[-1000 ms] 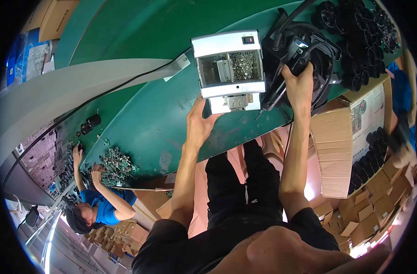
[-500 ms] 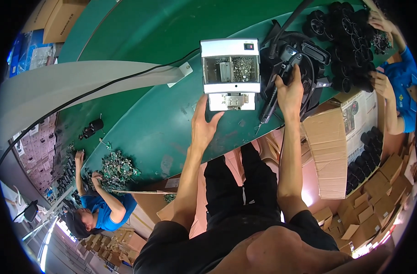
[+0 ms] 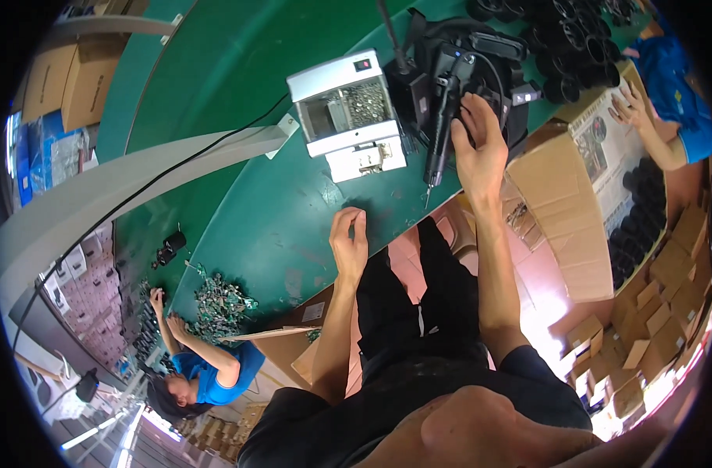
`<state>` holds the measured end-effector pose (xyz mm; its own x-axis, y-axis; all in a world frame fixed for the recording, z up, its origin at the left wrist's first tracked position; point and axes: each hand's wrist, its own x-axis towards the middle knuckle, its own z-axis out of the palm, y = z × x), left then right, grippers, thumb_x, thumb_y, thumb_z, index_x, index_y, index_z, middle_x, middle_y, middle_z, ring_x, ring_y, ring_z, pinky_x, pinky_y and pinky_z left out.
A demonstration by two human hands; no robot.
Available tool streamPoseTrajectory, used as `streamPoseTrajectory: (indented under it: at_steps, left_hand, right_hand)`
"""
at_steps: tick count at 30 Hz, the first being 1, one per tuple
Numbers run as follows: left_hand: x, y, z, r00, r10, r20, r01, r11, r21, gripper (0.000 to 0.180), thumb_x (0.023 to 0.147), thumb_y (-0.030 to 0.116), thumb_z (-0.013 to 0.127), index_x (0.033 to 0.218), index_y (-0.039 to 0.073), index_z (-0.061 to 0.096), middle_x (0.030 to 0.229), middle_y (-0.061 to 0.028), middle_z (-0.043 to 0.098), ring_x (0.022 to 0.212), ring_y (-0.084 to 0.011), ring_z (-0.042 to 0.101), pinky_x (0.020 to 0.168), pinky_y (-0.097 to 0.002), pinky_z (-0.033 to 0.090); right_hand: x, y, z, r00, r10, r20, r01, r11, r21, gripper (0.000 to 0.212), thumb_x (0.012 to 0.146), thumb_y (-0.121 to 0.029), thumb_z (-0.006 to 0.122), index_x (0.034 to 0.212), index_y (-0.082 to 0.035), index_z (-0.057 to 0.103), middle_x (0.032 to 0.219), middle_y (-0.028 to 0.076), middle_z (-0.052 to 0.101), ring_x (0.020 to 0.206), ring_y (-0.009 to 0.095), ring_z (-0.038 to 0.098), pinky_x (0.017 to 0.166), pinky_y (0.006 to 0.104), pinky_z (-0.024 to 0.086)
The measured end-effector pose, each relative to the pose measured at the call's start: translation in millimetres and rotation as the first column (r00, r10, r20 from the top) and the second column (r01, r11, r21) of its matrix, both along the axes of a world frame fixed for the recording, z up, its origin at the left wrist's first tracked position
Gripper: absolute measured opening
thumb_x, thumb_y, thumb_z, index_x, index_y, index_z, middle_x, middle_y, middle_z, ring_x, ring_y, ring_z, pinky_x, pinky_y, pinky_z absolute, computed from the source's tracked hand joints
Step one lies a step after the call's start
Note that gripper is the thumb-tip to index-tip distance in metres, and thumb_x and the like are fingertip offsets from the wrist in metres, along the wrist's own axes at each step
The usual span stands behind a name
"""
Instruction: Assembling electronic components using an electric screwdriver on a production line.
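Observation:
My left hand (image 3: 348,243) hovers over the near edge of the green table (image 3: 247,234), its fingers curled toward the thumb; whatever they may hold is too small to make out. Just beyond it stands a white screw feeder (image 3: 352,147) with a clear window and many small metal screws inside. My right hand (image 3: 481,152) is beside a black electric screwdriver (image 3: 440,140), fingers loosely bent and thumb apart, not wrapped round the tool. The screwdriver lies slanted, its bit pointing toward me, against a black bag-like bundle (image 3: 512,117) with a cable.
A pile of small metal and green parts (image 3: 219,300) lies at the left, where a co-worker in blue (image 3: 216,374) sits. Several black round housings (image 3: 574,47) stand at the far right near another person's hand (image 3: 633,109). An open carton (image 3: 566,226) is right of my legs.
My left hand has drawn back from the screw feeder, and its fingers have curled in. My right hand has come off the screwdriver to its right side. The whole view has shifted.

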<state>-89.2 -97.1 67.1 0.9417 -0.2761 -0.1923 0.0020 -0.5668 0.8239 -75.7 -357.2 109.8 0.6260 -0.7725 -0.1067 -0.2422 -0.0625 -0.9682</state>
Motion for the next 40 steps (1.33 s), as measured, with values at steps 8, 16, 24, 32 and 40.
streamPoseTrajectory:
  at_steps: [8, 16, 24, 32, 40]
  left_hand:
    - [-8, 12, -5, 0.992, -0.128, -0.004, 0.128, 0.992, 0.015, 0.008, 0.093, 0.006, 0.063, 0.092, -0.002, 0.065, 0.095, -0.0096, 0.065, 0.084, -0.0243, 0.059, 0.079, -0.0319, 0.049]
    - [-23, 56, -1, 0.965, -0.26, 0.021, 0.26, 0.965, 0.013, 0.01, 0.094, 0.007, 0.062, 0.091, -0.002, 0.063, 0.094, -0.0097, 0.065, 0.08, -0.0247, 0.057, 0.077, -0.0322, 0.047]
    - [-43, 91, 26, 0.988, -0.156, 0.021, 0.156, 0.988, 0.013, 0.011, 0.094, 0.009, 0.063, 0.09, -0.002, 0.064, 0.091, -0.0097, 0.065, 0.08, -0.0251, 0.056, 0.078, -0.0329, 0.047]
    - [-88, 125, 40, 0.977, 0.126, -0.172, -0.107, 0.988, 0.113, 0.018, 0.096, 0.014, 0.062, 0.09, -0.003, 0.065, 0.09, -0.0118, 0.066, 0.079, -0.0253, 0.058, 0.076, -0.0318, 0.048]
    - [-118, 94, 61, 0.959, 0.221, -0.175, -0.193, 0.967, 0.166, 0.022, 0.097, 0.022, 0.065, 0.092, 0.001, 0.069, 0.089, -0.012, 0.069, 0.08, -0.021, 0.061, 0.08, -0.0276, 0.049]
  right_hand:
    - [-135, 2, -32, 0.964, -0.253, -0.077, 0.264, 0.925, 0.274, 0.019, 0.095, -0.003, 0.061, 0.113, 0.004, 0.061, 0.097, 0.011, 0.07, 0.082, 0.018, 0.068, 0.075, 0.0261, 0.056]
    - [-254, 61, -39, 0.884, -0.376, -0.278, 0.372, 0.925, -0.07, 0.013, 0.094, -0.002, 0.061, 0.107, 0.003, 0.064, 0.083, 0.01, 0.068, 0.067, 0.014, 0.062, 0.064, 0.0236, 0.051]
    - [-114, 53, 59, 0.972, -0.198, 0.129, 0.225, 0.943, -0.246, 0.015, 0.088, -0.002, 0.065, 0.102, 0.001, 0.068, 0.079, 0.005, 0.067, 0.067, 0.012, 0.061, 0.061, 0.0209, 0.048]
    - [-48, -85, -6, 0.969, -0.225, -0.1, 0.202, 0.959, -0.201, 0.017, 0.094, -0.008, 0.061, 0.108, 0.0, 0.067, 0.084, 0.008, 0.067, 0.065, 0.015, 0.061, 0.062, 0.0257, 0.051]
    - [95, -223, -72, 0.498, -0.085, -0.863, -0.757, 0.443, -0.481, 0.071, 0.084, -0.02, 0.07, 0.148, -0.018, 0.038, 0.127, 0.019, 0.064, 0.115, 0.043, 0.059, 0.094, 0.0494, 0.051]
